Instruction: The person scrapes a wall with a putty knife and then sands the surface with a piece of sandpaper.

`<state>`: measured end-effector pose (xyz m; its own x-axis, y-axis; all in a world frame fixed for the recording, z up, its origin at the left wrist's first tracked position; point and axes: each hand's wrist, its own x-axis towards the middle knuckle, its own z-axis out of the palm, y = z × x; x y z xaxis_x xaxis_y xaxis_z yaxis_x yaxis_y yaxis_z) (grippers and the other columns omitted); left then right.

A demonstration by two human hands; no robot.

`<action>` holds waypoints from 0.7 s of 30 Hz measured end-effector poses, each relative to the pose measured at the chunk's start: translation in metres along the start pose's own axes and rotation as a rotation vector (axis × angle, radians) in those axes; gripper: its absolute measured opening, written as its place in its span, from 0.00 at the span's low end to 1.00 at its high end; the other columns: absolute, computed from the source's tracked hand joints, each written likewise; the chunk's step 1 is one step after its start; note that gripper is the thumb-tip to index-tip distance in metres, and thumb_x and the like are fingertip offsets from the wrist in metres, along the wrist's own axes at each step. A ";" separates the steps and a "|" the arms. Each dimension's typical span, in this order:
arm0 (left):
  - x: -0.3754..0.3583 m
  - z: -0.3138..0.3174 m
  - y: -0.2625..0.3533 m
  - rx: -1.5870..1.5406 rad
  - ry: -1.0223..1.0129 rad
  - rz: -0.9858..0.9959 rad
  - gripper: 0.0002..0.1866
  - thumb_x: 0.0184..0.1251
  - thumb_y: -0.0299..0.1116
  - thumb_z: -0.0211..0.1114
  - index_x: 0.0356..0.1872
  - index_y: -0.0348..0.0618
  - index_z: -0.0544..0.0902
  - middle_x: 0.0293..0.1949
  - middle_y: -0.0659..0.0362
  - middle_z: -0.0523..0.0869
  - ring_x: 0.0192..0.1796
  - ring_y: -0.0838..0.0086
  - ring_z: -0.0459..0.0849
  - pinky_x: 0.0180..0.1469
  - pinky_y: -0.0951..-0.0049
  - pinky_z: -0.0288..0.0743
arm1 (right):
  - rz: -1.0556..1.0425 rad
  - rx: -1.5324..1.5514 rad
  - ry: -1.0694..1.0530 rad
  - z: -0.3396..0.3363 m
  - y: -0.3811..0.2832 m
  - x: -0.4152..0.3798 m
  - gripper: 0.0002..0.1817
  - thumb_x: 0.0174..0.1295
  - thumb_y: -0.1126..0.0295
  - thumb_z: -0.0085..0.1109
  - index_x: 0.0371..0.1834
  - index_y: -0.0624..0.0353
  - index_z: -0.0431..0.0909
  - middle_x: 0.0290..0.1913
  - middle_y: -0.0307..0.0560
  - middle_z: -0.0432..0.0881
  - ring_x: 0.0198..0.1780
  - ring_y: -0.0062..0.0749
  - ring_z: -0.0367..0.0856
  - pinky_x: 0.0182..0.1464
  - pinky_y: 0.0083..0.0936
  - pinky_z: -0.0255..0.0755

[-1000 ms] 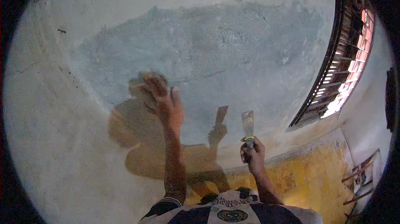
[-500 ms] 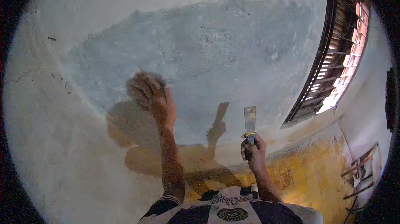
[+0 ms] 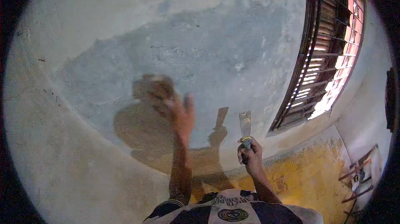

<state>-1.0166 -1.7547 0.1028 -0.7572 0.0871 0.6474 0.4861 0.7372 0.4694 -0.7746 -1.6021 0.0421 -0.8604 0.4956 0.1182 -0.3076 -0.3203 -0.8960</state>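
Note:
My left hand (image 3: 182,117) is raised in front of the blue-grey patch of the wall (image 3: 225,36). Its thumb stands apart from the fingers, which are smeared by motion and point up and left. A brown shadow shows on the wall just beyond the fingertips. Lower and to the right, my right hand (image 3: 251,155) is closed around the dark handle of a putty knife (image 3: 245,122). The knife stands upright, its flat metal blade worn and stained and a yellow band at the blade's base. Its shadow falls on the wall to its left.
A barred window (image 3: 321,57) with slatted shutters curves along the right side. Below it runs a yellow tiled lower wall (image 3: 304,174). A reddish-brown frame or rack (image 3: 358,176) stands at the far right. My striped shirt (image 3: 233,213) fills the bottom edge.
My left hand has moved right and slightly down, its shadow now showing farther from it. The right hand holds the putty knife slightly lower. The view has turned a little to the right.

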 end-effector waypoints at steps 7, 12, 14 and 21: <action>0.011 0.012 -0.004 0.112 0.069 0.149 0.44 0.72 0.51 0.58 0.81 0.47 0.47 0.81 0.42 0.41 0.81 0.41 0.38 0.75 0.32 0.31 | -0.019 0.062 0.027 -0.064 -0.021 0.018 0.13 0.59 0.73 0.54 0.47 0.62 0.74 0.22 0.43 0.74 0.15 0.23 0.69 0.16 0.19 0.63; -0.011 0.037 0.081 0.310 0.153 0.090 0.38 0.74 0.50 0.56 0.78 0.43 0.55 0.77 0.39 0.52 0.79 0.39 0.47 0.75 0.37 0.40 | -0.001 0.060 0.041 -0.110 -0.026 0.029 0.14 0.58 0.74 0.54 0.48 0.63 0.74 0.23 0.43 0.76 0.16 0.22 0.69 0.16 0.19 0.64; -0.023 0.046 0.128 0.289 0.290 0.044 0.36 0.75 0.49 0.55 0.77 0.42 0.59 0.76 0.37 0.58 0.78 0.38 0.53 0.75 0.39 0.45 | -0.008 0.061 0.017 -0.127 -0.026 0.037 0.15 0.58 0.74 0.53 0.49 0.63 0.74 0.23 0.44 0.76 0.16 0.23 0.70 0.17 0.19 0.64; -0.011 0.069 0.106 0.268 -0.213 -0.045 0.34 0.75 0.47 0.53 0.76 0.40 0.60 0.75 0.35 0.59 0.77 0.38 0.54 0.74 0.35 0.41 | -0.005 0.047 0.009 -0.171 -0.047 0.041 0.15 0.58 0.75 0.53 0.49 0.64 0.74 0.25 0.45 0.76 0.16 0.24 0.70 0.17 0.20 0.64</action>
<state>-0.9867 -1.6313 0.1037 -0.8632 0.1680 0.4761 0.3397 0.8910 0.3013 -0.7260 -1.4285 0.0155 -0.8551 0.5047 0.1186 -0.3308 -0.3550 -0.8744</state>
